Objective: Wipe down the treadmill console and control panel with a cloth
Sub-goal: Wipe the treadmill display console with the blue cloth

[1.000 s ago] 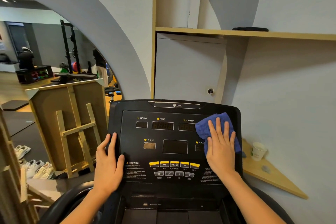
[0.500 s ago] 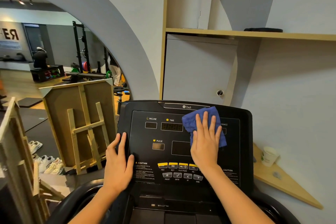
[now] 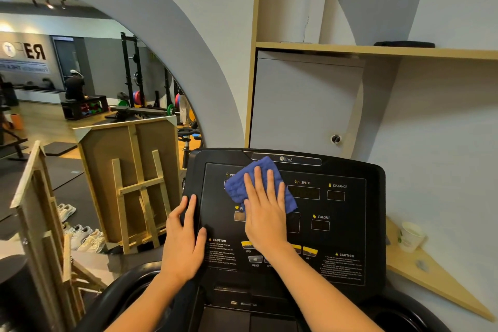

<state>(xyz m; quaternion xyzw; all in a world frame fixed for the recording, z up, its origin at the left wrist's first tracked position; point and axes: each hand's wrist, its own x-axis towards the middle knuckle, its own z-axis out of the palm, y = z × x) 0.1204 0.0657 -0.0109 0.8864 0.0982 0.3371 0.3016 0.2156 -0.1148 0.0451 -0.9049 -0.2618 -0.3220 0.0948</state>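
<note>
Head view: 1 black treadmill console (image 3: 285, 224) fills lower centre, w/ 1 control panel (image 3: 336, 240) printed SPEED, DISTANCE, CALORIE + 2 CAUTION text blocks, left & right. 1 blue cloth (image 3: 244, 186) lies on panel's upper left area, over the INCLINE label & readouts beside it, just under the TheA logo strip (image 3: 287, 159). 2 bare hands in shot. Right hand (image 3: 265, 214) lies flat on cloth, fingers straight & slightly spread, palm down, pressing cloth to panel; nothing curled round it; heel of hand covers part of the yellow button row (image 3: 303, 249). Left hand (image 3: 184, 240) rests flat on console's left edge, fingers straight & together pointing up, thumb out to the right on the panel face near left CAUTION text; holds nothing. 1 paper cup (image 3: 411, 236) stands on 1 triangular wood shelf (image 3: 436, 286) right of console, well apart from hands. 1 upper wood shelf (image 3: 350, 48) above w/ 1 flat dark item (image 3: 404, 44) on it; what it is, can't tell. 1 grey cabinet door (image 3: 301, 105) w/ 1 round lock behind console. Left: arched opening to gym, 1 wooden-backed board w/ easel frame (image 3: 134, 183), several white sneakers (image 3: 80, 234) on floor (exact count unclear), 1 squat rack (image 3: 129, 73) further back.
</note>
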